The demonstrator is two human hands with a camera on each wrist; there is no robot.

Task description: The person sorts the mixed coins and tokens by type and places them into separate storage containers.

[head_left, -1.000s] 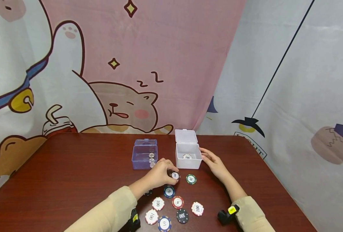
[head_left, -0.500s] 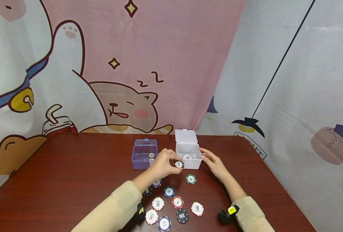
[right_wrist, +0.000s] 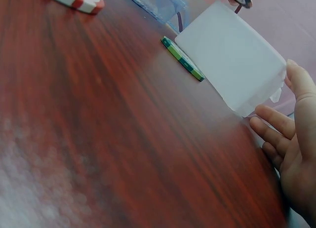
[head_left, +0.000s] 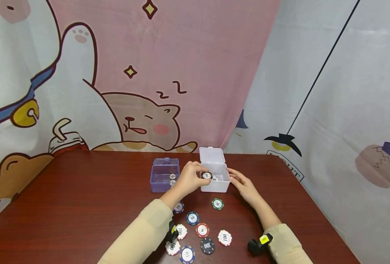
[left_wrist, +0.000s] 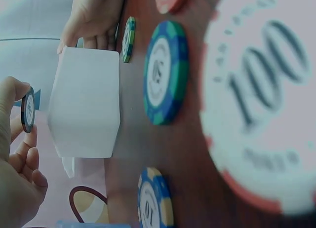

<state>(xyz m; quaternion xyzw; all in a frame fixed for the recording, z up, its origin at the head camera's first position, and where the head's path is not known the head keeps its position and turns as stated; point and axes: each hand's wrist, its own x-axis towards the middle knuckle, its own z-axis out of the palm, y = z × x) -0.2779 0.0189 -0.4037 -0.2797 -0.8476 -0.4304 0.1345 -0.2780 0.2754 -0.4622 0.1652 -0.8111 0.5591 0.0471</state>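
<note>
My left hand [head_left: 189,179] pinches a black poker chip [head_left: 206,175] between thumb and fingertips. It holds the chip over the near left part of the white box [head_left: 211,187], whose lid [head_left: 212,155] stands raised at the back. A white chip [head_left: 215,178] lies inside that box, partly covered by the held chip. The left wrist view shows the black chip [left_wrist: 28,109] on edge above the box's rim. My right hand [head_left: 243,186] rests against the right side of the box, thumb near the rim and fingers [right_wrist: 274,120] along the wall.
To the left, a blue clear box [head_left: 160,185] with its lid up contains several small silvery discs [head_left: 172,176]. Several chips lie on the dark red table, among them a green chip [head_left: 217,204], a blue-green chip [head_left: 192,218], a red chip [head_left: 202,230] and a black chip [head_left: 207,246].
My left hand has lifted the black chip from the table in front of the white box and carried it up and rightward over the box. The right hand has stayed at the box's side.
</note>
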